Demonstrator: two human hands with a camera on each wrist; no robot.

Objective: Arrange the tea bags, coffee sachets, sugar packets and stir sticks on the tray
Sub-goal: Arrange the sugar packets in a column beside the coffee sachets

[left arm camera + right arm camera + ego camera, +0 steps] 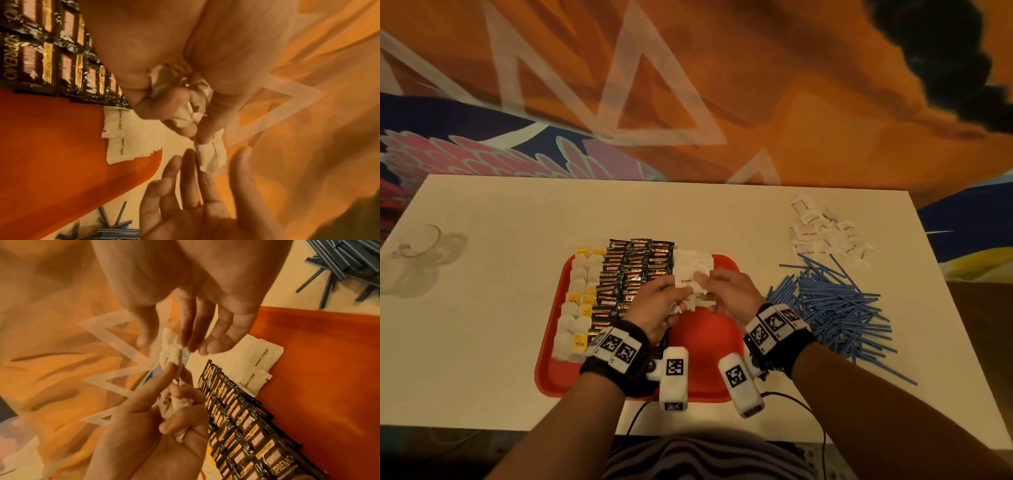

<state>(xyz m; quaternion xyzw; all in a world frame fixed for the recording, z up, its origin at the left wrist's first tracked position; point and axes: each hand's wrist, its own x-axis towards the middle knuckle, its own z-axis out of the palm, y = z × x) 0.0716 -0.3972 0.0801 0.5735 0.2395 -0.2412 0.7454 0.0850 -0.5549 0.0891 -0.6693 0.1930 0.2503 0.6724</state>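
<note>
- Paper sugar packets were what mattered here: the left hand (657, 305) had a crumpled bunch of them balled in its curled fingers (164, 105), with one packet (211, 154) sticking out past the fingertips toward the right hand (726, 291).
- Right hand's fingers (207, 331) were spread and loose, just touching that packet's far end, not really gripping it as far as I could tell.
- That packet's long axis ran roughly hand to hand, so my guess is the right hand, being nearer the free end, was about to pull it out and lay it on the sugar row (693, 265), directly under both hands.
- Row sat on the red tray (709, 346) right beside the coffee sachets (635, 270), tea bags (578, 301) further left.
- Loose sugar pile (825, 229) and blue stir sticks (835, 305) were off to the right on the white worktop (482, 308).
- Orange patterned wall (722, 85) behind.
</note>
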